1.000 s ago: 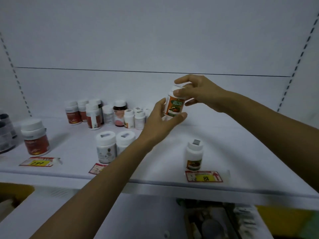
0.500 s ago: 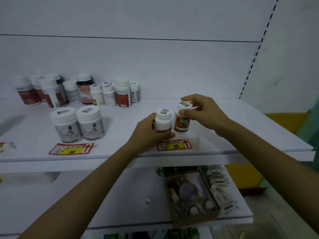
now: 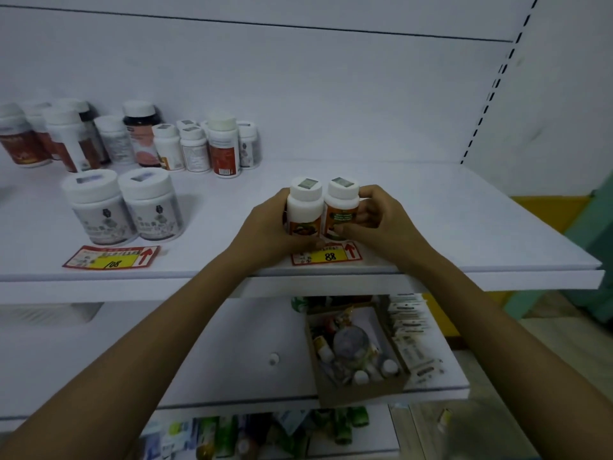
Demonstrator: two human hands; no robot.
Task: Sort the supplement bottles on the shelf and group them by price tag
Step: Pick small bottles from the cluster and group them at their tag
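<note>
Two small white bottles with orange labels stand side by side on the white shelf, just behind the "88" price tag. My left hand is wrapped around the left orange-label bottle. My right hand grips the right orange-label bottle. The two bottles touch each other. Two wide grey-label jars stand behind the "108" price tag. A cluster of mixed bottles sits at the back left of the shelf.
The shelf's right part, up to its edge, holds nothing. On the lower shelf a cardboard box holds small bottles, with packets beside it. Green packages lie on the bottom level. A slotted upright runs up the back wall.
My right hand has set its bottle down against the left one behind the "88" tag. Both hands now close around the pair. The view has moved closer and slightly right.
</note>
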